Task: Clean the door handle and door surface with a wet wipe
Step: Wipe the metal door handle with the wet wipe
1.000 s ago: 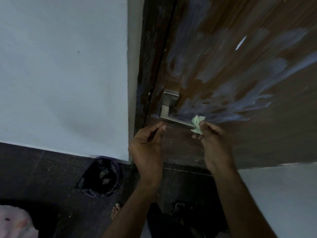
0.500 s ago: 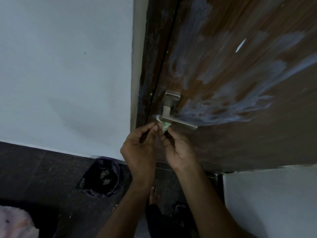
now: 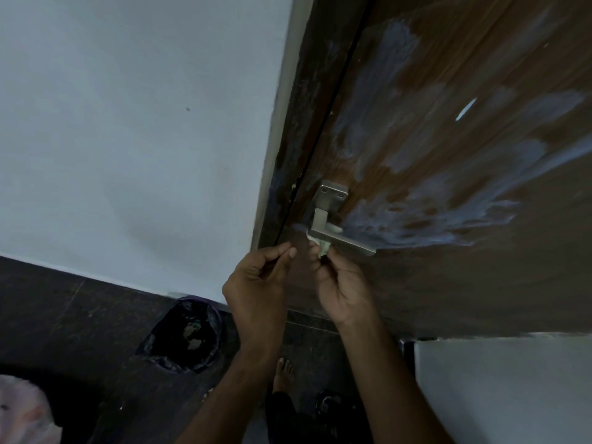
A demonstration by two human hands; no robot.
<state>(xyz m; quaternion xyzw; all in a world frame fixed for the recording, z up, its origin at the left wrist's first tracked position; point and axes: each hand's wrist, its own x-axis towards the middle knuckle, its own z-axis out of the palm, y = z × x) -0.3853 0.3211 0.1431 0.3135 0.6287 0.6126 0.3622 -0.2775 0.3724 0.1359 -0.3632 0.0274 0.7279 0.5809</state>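
Note:
A brown wooden door (image 3: 448,283) with pale bluish smears carries a silver lever handle (image 3: 347,243) on a square plate. My right hand (image 3: 341,283) pinches a crumpled pale green wet wipe (image 3: 322,246) against the underside of the lever near its pivot end. A bit of the wipe also shows above the lever. My left hand (image 3: 259,280) hovers just left of it, fingers curled with thumb and fingertips together, holding nothing that I can see.
A white wall (image 3: 128,139) lies left of the dark door frame (image 3: 294,139). A bin lined with a black bag (image 3: 184,338) stands on the dark floor below. My bare foot (image 3: 283,373) is near the door's base. A white panel (image 3: 503,389) fills the lower right.
My right hand slid the wipe from the lever's free end to its pivot end beside my left hand. The view has shifted slightly.

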